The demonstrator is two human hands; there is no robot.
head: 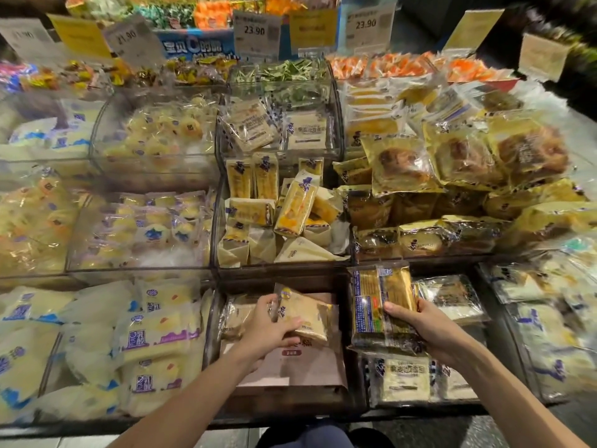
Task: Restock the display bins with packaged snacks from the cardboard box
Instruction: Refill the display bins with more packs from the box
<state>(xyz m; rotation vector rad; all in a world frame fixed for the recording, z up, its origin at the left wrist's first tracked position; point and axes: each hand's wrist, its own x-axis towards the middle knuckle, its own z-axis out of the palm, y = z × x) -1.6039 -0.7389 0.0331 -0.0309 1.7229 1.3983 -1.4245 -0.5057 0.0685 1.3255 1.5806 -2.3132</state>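
Sitting in the near middle compartment (343, 281), the cardboard box (310, 370) is overlapped by the left hand (269, 329), whose fingers and thumb are curled round a pale snack packet (311, 315) just above it. A stack of gold-wrapped packets (382, 302) is gripped by the right hand (431, 333), thumb laid across the front, over the near right bin (360, 383), beside the box.

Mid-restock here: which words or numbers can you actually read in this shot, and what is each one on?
"23.90": centre price card, behind the bins.
"23.90": right price card.
"21.90": left price card, tilted.
Blue banner, yellow cards and print on the snack packets: too blurred or small to read reliably.
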